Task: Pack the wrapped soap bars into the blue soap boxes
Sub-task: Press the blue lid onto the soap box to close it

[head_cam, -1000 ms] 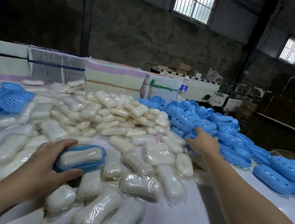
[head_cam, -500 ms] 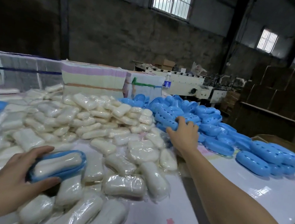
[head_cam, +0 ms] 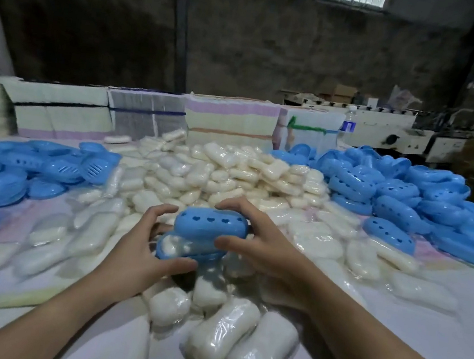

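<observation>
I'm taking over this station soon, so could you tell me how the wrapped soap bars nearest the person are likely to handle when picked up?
The wrapped soap bars probably feel stiff: each keeps a firm oblong shape. Their glossy, loose film looks slippery, so it may slide under fingers. Their flat sides suggest they won't roll.

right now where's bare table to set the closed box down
Bare table lies right of the right forearm, below the lid pile. A narrower strip shows between the forearms. The middle is crowded with soap bars; the left with trays.
</observation>
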`<state>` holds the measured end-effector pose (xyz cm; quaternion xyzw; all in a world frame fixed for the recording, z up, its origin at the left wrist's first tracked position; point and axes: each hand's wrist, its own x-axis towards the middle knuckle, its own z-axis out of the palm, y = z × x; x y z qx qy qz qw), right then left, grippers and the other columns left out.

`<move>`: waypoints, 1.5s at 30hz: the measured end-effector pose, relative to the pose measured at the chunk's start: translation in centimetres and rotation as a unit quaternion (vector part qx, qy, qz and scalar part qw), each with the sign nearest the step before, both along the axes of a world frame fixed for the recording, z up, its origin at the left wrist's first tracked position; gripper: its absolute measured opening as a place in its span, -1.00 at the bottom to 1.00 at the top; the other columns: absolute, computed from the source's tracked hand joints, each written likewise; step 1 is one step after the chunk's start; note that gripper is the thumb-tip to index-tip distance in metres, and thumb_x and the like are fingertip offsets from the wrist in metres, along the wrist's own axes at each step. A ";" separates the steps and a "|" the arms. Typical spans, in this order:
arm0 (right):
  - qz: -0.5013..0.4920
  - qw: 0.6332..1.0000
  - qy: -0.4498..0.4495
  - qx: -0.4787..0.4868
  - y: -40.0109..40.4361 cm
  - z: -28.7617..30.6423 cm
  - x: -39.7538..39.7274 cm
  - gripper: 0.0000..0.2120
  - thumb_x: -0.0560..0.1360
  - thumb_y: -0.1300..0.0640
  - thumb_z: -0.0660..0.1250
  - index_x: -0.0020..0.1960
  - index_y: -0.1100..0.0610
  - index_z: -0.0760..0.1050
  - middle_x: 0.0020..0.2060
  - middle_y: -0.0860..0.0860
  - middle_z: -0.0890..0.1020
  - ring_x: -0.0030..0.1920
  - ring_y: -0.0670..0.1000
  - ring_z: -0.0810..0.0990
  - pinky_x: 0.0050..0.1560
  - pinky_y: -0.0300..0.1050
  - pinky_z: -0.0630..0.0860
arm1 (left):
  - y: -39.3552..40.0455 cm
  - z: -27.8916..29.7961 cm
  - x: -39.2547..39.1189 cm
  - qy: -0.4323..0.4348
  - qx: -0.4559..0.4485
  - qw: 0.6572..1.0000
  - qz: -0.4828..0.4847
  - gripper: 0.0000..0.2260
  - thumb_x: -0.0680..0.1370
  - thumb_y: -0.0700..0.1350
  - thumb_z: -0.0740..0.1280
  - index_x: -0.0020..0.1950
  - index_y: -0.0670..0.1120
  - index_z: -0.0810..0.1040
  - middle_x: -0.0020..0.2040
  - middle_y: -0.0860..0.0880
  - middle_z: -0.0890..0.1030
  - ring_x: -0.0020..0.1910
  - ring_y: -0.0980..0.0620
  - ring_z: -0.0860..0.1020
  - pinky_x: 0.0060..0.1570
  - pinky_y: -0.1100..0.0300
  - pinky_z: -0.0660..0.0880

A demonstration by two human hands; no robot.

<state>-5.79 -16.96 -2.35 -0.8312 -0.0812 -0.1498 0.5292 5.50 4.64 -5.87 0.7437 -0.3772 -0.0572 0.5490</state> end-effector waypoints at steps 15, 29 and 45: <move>0.066 0.995 0.029 0.064 1.2 0.6 -1.0 -0.56 0.41 0.08 0.48 0.27 -0.06 0.52 0.12 -0.06 0.60 0.09 0.09 0.64 0.01 -0.06 0.60 | -0.5 1.9 -1.8 0.109 -0.098 0.989 -0.017 -0.24 0.04 -0.01 0.66 0.20 0.13 0.52 -0.06 0.06 0.73 -0.13 0.06 0.71 -0.20 0.29 0.59; 0.105 0.989 0.050 0.089 1.6 0.4 -1.2 -0.45 0.35 0.16 0.50 0.31 -0.07 0.52 0.15 0.03 0.60 0.11 0.21 0.63 0.11 0.17 0.58 | -0.7 2.7 -3.4 0.216 -0.145 0.965 -0.022 -0.46 0.08 0.01 0.63 0.01 -0.03 0.64 -0.16 -0.03 0.70 -0.21 -0.02 0.69 -0.25 0.14 0.63; 0.080 0.993 0.001 0.087 1.5 0.8 -1.1 -0.48 0.35 0.35 0.45 0.24 -0.03 0.56 0.08 0.04 0.62 0.02 0.05 0.63 0.04 0.07 0.60 | 1.7 3.6 -2.3 0.036 0.015 0.989 -0.139 -0.52 0.46 0.18 0.37 0.37 0.37 0.40 0.28 0.07 0.56 0.22 -0.11 0.58 0.28 -0.13 0.50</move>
